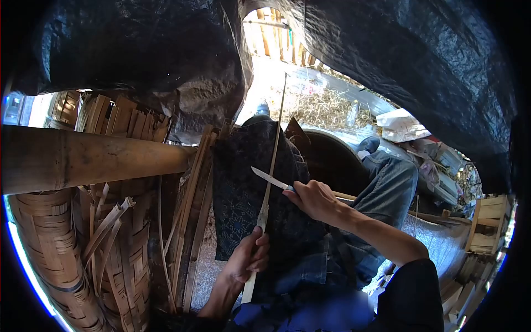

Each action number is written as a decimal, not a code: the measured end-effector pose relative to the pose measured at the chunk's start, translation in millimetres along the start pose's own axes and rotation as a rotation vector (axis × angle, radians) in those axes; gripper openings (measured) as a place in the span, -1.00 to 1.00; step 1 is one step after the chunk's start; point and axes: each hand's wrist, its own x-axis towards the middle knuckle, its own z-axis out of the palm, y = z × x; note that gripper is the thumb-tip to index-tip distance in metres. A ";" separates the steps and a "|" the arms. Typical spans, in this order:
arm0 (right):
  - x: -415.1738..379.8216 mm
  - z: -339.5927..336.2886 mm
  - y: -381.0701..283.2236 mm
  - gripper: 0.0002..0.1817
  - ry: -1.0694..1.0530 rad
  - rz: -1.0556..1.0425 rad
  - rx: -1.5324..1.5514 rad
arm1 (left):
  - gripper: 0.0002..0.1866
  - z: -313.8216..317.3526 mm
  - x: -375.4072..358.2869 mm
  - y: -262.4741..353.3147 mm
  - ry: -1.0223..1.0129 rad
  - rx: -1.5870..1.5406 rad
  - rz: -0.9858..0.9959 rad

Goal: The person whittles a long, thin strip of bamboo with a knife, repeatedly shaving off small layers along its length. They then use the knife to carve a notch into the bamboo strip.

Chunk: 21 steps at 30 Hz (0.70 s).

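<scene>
My left hand [250, 257] is wrapped round a long, thin bamboo strip [275, 145]. The strip runs from below my wrist up past my knee, thinning toward its far end. In my right hand [316, 200] is a knife [269, 177], its pale blade pointing left and lying across the strip ahead of my left hand. A dark patterned cloth [238, 205] covers my leg beneath both hands. The knife's handle is mostly hidden in my closed fingers.
A thick bamboo pole [94, 160] juts in from the left above woven bamboo baskets [50, 238]. Split bamboo slats [191, 221] stand beside my leg. Dark plastic sheeting [387, 50] hangs overhead. A clear bottle [352, 113] stands by straw farther off.
</scene>
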 end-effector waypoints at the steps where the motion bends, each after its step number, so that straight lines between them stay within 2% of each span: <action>1: 1.2 3.0 1.0 -0.49 0.000 0.002 0.002 | -0.60 1.2 -0.4 0.1 0.020 0.010 0.012; 3: 5.5 6.7 3.1 -0.49 0.056 0.037 -0.027 | -0.60 2.3 -1.9 -1.2 0.023 0.022 0.007; 6: 18.7 4.0 3.1 -0.50 0.002 0.095 0.011 | -0.60 -2.0 -4.1 -2.9 0.026 0.031 0.009; 10: 27.1 10.4 21.9 -0.51 0.036 0.056 0.010 | -0.60 -1.2 -6.7 -3.6 0.031 0.056 0.008; 12: 43.4 19.1 48.4 -0.52 0.292 -0.045 -0.037 | -0.60 0.2 -15.0 -8.6 0.037 0.048 -0.012; 13: 49.1 18.1 54.2 -0.52 0.295 -0.046 -0.035 | -0.60 -1.4 -19.0 -11.2 0.052 0.037 -0.033; 16: 56.5 18.9 65.1 -0.53 0.331 -0.278 -0.037 | -0.60 -11.8 -24.2 -15.0 0.017 -0.044 -0.049; 17: 60.9 18.7 69.5 -0.53 0.330 -0.279 -0.047 | -0.60 -13.2 -24.7 -14.9 -0.004 -0.078 -0.057; 19: 75.1 13.5 79.1 -0.50 0.139 -0.121 -0.033 | -0.61 -15.4 -32.9 -18.6 -0.021 -0.119 -0.082; 21: 90.1 6.6 86.0 -0.47 0.112 -0.105 0.018 | -0.61 -16.1 -46.1 -24.3 -0.026 -0.159 -0.109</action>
